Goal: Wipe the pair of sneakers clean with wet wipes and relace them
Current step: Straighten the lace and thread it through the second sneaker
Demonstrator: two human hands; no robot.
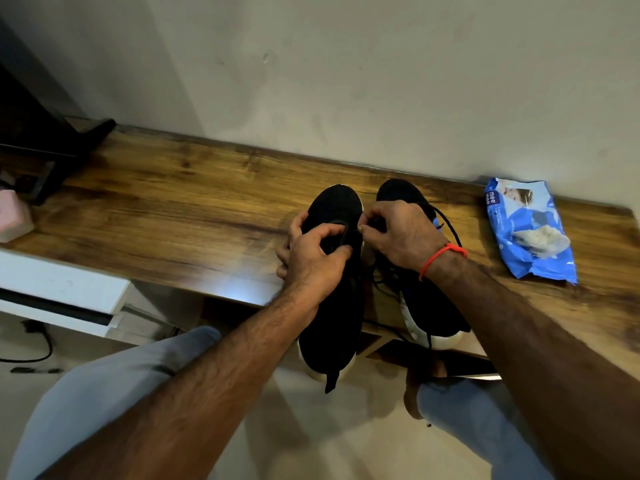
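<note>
A wooden shelf (pixel 173 209) runs along a pale wall, and two black sneakers sit on it with heels hanging over the near edge. The left hand (pixel 311 258) grips the left sneaker (pixel 336 306) across its upper; the right hand (pixel 398 233) pinches a lace end (pixel 362 229) just between the shoes, above the right sneaker (pixel 426 306). The thin lace could slip from that pinch or miss its eyelet, and a hard tug might tip an overhanging shoe off. Loose black lace (pixel 450 226) trails beyond the right wrist. Well right of that hand lies the blue wipes pack (pixel 530 233), clear of the work; far left, a pink object (pixel 14 216).
</note>
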